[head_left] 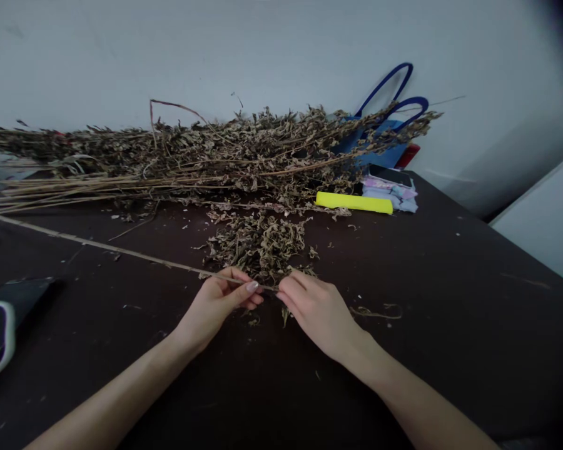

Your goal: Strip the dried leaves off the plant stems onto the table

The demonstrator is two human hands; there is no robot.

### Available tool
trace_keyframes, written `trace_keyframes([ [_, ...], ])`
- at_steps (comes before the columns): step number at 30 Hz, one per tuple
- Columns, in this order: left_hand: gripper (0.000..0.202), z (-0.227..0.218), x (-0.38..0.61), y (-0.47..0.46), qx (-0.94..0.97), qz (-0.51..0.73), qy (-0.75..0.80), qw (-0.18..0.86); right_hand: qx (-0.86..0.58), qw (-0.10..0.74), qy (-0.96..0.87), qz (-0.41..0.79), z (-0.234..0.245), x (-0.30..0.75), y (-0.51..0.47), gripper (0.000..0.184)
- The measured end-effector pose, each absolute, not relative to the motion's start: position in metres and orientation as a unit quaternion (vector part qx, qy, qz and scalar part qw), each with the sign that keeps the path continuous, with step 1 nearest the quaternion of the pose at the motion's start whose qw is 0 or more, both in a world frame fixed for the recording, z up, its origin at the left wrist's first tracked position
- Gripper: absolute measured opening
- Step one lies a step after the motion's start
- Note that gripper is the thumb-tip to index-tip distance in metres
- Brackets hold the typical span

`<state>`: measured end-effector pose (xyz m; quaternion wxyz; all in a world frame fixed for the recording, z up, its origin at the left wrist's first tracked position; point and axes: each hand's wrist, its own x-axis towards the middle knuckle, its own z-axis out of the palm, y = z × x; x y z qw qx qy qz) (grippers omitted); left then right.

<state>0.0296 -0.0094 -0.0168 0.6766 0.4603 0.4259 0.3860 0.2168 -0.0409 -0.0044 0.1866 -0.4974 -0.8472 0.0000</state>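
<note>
A long, thin dried plant stem (122,249) runs from the left edge of the view to the middle, stripped of leaves along most of its length. My left hand (225,300) pinches it near its right end between thumb and fingers. Close beside it, my right hand (316,309) has its fingers closed at the tip of the same stem; what exactly lies under those fingers is hidden. Just beyond both hands lies a loose heap of dried, curled leaves (263,240) on the dark table (450,300).
A large bundle of dried leafy stalks (206,156) stretches along the wall. To its right are a blue bag (389,147), a bright yellow strip (354,202) and a phone (389,175) on folded cloth (396,195). A white-rimmed object (9,337) and a dark flat object (30,290) lie at left.
</note>
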Motion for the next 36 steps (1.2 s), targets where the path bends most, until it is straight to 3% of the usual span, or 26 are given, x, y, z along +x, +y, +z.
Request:
trace_keyframes([
  [6, 0.015, -0.016, 0.028, -0.009, 0.480, 0.387, 0.424, 0.663, -0.483, 0.260, -0.822, 0.148, 0.014, 0.230, -0.040, 0.014],
  [10, 0.014, -0.016, 0.027, -0.007, 0.504, 0.394, 0.428, 0.638, -0.508, 0.316, -0.789, 0.139, 0.027, 0.247, -0.036, 0.018],
  [18, 0.013, -0.017, 0.025, -0.004, 0.510, 0.406, 0.423, 0.629, -0.524, 0.180, -0.814, 0.176, 0.030, 0.270, -0.031, 0.016],
  [36, 0.014, -0.014, 0.025, -0.005, 0.532, 0.397, 0.413, 0.623, -0.448, 0.150, -0.857, 0.204, 0.030, 0.258, -0.034, 0.016],
])
